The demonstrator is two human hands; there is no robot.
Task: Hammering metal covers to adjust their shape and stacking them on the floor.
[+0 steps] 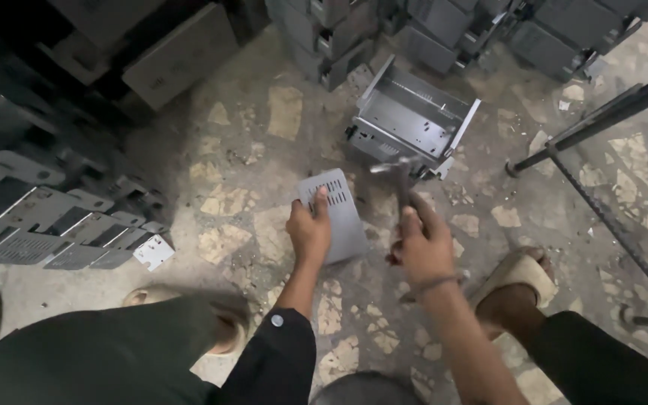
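Note:
My left hand grips a flat grey metal plate with a row of vent slots near its top, thumb on its face. My right hand is closed around the handle of a small hammer, whose blurred head points up toward an open grey sheet-metal box lying on the floor just beyond. Both hands hover above the patchy stone floor, the plate left of the hammer.
Stacks of grey metal housings line the left side and more stand at the back. A dark metal rod frame crosses the right. My sandalled feet rest on the floor below the hands.

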